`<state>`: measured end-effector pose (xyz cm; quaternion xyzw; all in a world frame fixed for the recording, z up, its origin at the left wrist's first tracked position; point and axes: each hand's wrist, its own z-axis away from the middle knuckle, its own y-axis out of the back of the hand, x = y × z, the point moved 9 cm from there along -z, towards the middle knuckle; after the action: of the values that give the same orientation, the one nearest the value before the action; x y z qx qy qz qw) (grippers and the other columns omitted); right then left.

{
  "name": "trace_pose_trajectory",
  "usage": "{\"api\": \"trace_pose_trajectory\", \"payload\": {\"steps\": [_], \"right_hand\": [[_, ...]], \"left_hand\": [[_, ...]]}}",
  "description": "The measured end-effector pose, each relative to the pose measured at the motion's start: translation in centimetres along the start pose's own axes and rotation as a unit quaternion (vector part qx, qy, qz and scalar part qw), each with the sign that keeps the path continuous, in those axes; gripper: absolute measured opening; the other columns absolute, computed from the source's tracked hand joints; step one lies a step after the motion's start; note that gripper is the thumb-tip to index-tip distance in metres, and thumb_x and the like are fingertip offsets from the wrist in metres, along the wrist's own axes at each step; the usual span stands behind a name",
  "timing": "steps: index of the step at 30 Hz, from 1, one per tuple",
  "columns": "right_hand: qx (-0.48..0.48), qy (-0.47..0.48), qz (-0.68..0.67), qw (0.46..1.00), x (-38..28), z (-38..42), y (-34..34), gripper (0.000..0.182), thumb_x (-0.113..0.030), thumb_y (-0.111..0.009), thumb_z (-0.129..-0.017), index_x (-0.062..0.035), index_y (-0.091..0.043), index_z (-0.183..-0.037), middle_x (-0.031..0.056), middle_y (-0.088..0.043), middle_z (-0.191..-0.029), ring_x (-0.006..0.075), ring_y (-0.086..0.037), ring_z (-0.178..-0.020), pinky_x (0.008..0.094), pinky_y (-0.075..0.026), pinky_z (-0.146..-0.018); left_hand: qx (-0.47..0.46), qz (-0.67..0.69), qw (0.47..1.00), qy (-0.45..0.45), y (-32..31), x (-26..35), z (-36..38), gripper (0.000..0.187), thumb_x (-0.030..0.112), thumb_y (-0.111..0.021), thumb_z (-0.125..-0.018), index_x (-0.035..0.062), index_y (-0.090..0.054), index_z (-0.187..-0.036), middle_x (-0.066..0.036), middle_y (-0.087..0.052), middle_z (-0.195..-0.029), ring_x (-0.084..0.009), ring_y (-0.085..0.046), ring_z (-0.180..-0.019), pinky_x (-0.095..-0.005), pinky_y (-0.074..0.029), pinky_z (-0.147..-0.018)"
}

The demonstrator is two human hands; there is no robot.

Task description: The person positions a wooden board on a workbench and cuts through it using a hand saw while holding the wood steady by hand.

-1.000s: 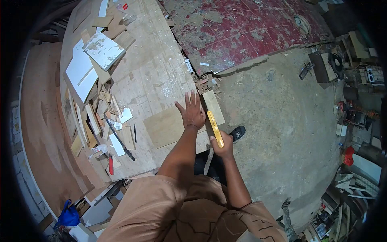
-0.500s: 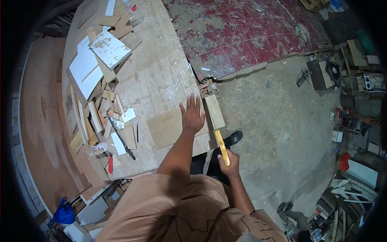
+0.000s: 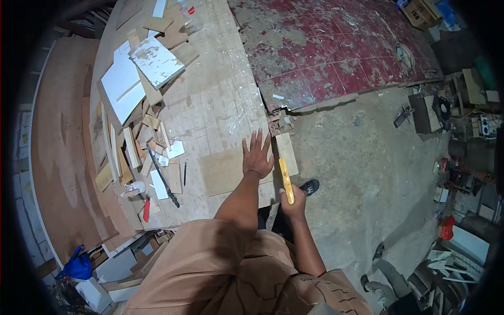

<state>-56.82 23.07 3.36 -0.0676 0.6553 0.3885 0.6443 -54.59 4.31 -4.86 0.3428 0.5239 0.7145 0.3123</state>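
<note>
My left hand (image 3: 258,161) lies flat on a thin light-brown wood panel (image 3: 220,173) near the workbench's right edge, with its fingers stretched out. Just off that edge, my right hand (image 3: 293,202) is closed around a slim, long yellow tool (image 3: 286,181) pointing away from me; no blade can be made out on it. Behind the tool's far end, a pale rectangular board (image 3: 286,149) shows lower down beside the bench. A dark pencil-like stick (image 3: 185,174) lies left of the panel.
Wood offcuts (image 3: 152,142), a dark bar (image 3: 163,178), a red-handled tool (image 3: 146,210) and a white-smeared block (image 3: 157,62) lie on the bench (image 3: 210,105). A raised red tiled floor (image 3: 336,63) is beyond. At lower right is another person's leg (image 3: 391,275).
The yellow tool in my right hand has moved forward, closer to the bench edge and overlapping the pale board. My left hand stays flat on the panel. The view has shifted slightly.
</note>
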Motion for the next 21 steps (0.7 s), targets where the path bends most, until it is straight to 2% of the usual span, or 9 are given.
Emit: {"api": "trace_pose_trajectory", "payload": {"steps": [5, 12, 15, 16, 21], "right_hand": [[0.001, 0.023, 0.002, 1.0, 0.0, 2.8, 1.4, 0.02, -0.015, -0.07, -0.084, -0.0021, -0.056, -0.077, 0.0169, -0.056, -0.059, 0.0357, -0.063, -0.053, 0.0405, -0.048, -0.052], [-0.02, -0.054, -0.018, 0.998, 0.0, 7.7, 4.5, 0.023, -0.014, -0.07, -0.084, -0.0039, -0.053, -0.074, 0.0147, -0.05, -0.058, 0.0335, -0.057, -0.051, 0.0391, -0.041, -0.049], [-0.008, -0.046, -0.02, 0.999, -1.2, 5.6, 4.0, 0.025, -0.015, -0.071, -0.085, -0.0044, -0.052, -0.073, 0.0143, -0.05, -0.058, 0.0315, -0.056, -0.05, 0.0394, -0.042, -0.05], [0.016, -0.007, -0.013, 1.0, -2.0, 4.4, 3.6, 0.026, -0.017, -0.072, -0.085, -0.0042, -0.053, -0.073, 0.0142, -0.052, -0.058, 0.0298, -0.057, -0.049, 0.0392, -0.043, -0.05], [0.015, -0.001, -0.018, 1.0, -2.0, -1.2, 0.7, 0.026, -0.017, -0.072, -0.086, -0.0034, -0.054, -0.073, 0.0156, -0.055, -0.058, 0.032, -0.06, -0.05, 0.0394, -0.044, -0.05]], "left_hand": [[0.002, 0.009, 1.0, -0.001, -0.5, -0.1, 0.1, 0.077, 0.048, -0.049, -0.094, 0.0236, -0.022, -0.162, -0.014, -0.01, -0.169, -0.0322, -0.009, -0.156, -0.0612, -0.001, -0.122], [0.006, 0.025, 1.0, -0.001, -0.2, 0.0, 0.2, 0.075, 0.048, -0.048, -0.095, 0.0258, -0.022, -0.162, -0.013, -0.009, -0.169, -0.0317, -0.007, -0.156, -0.061, -0.001, -0.122], [0.008, 0.029, 1.0, 0.002, -0.3, -0.1, 0.2, 0.075, 0.048, -0.049, -0.095, 0.0254, -0.023, -0.162, -0.013, -0.009, -0.169, -0.0315, -0.007, -0.156, -0.061, -0.002, -0.122], [0.013, 0.03, 0.999, 0.0, -0.3, -0.2, 0.3, 0.076, 0.047, -0.05, -0.095, 0.0251, -0.023, -0.162, -0.013, -0.009, -0.169, -0.0315, -0.007, -0.157, -0.0608, -0.002, -0.122], [0.007, 0.019, 1.0, 0.004, -0.3, -0.2, 0.1, 0.078, 0.047, -0.053, -0.093, 0.0244, -0.024, -0.161, -0.013, -0.009, -0.17, -0.0314, -0.007, -0.156, -0.0603, -0.002, -0.123]]}}
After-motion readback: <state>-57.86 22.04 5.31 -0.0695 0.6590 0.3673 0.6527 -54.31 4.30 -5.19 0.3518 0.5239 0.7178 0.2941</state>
